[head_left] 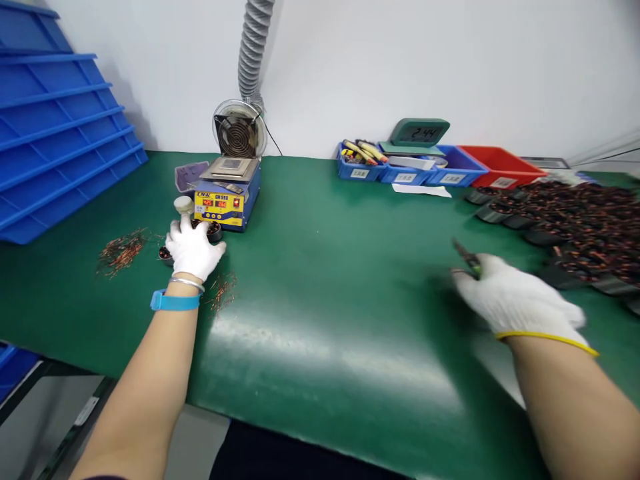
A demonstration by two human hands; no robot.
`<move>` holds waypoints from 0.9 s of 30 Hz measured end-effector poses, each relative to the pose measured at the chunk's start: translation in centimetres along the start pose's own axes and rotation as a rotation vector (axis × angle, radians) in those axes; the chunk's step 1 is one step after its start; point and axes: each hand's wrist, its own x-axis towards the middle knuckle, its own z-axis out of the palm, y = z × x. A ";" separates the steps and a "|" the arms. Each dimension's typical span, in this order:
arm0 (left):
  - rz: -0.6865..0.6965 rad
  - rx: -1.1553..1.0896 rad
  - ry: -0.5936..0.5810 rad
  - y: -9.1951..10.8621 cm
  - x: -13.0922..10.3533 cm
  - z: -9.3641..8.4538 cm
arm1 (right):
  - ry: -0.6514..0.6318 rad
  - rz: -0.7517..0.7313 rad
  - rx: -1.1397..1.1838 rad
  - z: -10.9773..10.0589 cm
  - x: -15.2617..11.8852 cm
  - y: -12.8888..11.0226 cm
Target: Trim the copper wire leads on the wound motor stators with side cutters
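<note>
My left hand [195, 250], in a white glove, lies over a few black round parts [214, 231] with copper wire in them, in front of a yellow and blue heating unit [220, 207]. Its fingers are spread, and the glove partly hides these parts. At the right, my right hand [515, 293], gloved too and blurred by motion, is closed on a pair of pliers [469, 257] with dark jaws and a bit of green handle showing. The jaws point up and left, above the green table [325, 280].
Copper wire offcuts [123, 252] lie at the left, with a smaller scatter [223, 292] by my left wrist. Many black wire-filled parts [590, 227] crowd the right. Blue bins [360, 172], a red bin [500, 167], a clock [420, 132], a fume extractor [239, 133] and blue trays [65, 133] stand behind.
</note>
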 end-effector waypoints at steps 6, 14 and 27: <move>-0.066 -0.034 0.040 0.0 0.4 1.5 | -0.277 0.013 -0.289 0.7 -2.9 -11.3; -0.013 -0.081 0.043 0.0 1.0 0.7 | 0.036 -0.267 -0.191 0.8 -5.0 -13.5; 0.455 -0.317 -0.437 9.3 -10.7 -4.2 | -0.312 -0.505 0.558 2.3 -8.2 -17.1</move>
